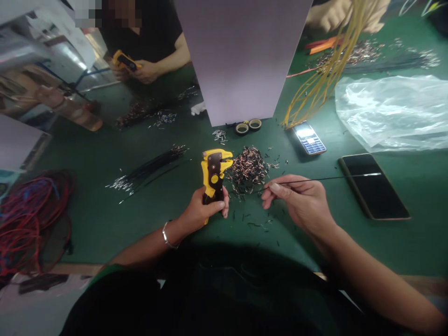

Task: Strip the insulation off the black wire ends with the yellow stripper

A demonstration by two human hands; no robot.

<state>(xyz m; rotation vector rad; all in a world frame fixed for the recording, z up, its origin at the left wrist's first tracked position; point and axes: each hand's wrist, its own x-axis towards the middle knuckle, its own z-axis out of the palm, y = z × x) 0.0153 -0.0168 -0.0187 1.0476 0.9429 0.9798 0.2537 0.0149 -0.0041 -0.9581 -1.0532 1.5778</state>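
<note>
Wire (329, 178) between right fingers (281, 191), yellow-black stripper (214, 173) in left fingers (217, 206).

The scrap pile (249, 167) lies between the wire stripper (214, 173) and the smartphone (376, 189).

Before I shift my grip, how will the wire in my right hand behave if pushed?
The wire is probably fairly springy, since it runs nearly straight out of your right hand. It's likely light, being so thin. Pushed endwise, it may bow, as a long stretch shows beyond your grip.
</note>
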